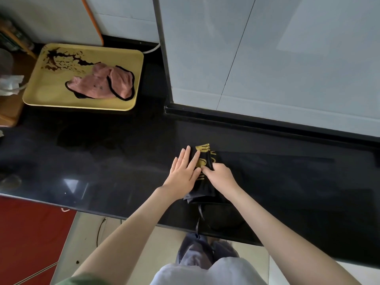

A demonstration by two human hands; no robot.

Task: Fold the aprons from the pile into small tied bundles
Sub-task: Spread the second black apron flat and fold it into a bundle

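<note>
A black apron with gold print [205,159] lies folded into a narrow strip on the black counter [102,161], its long axis running away from me. My left hand [184,173] rests flat on its left side, fingers spread. My right hand [221,175] pinches the cloth near the strip's middle with curled fingers. A thin black apron strap [200,218] trails from the near end over the counter's front edge. No pile of other aprons shows in view.
A yellow tray [41,87] at the back left carries a pink cloth with black trim [98,83] and a dark spill. Grey panels [267,58] rise behind the counter. The floor and a red surface [26,233] lie below the counter's front edge.
</note>
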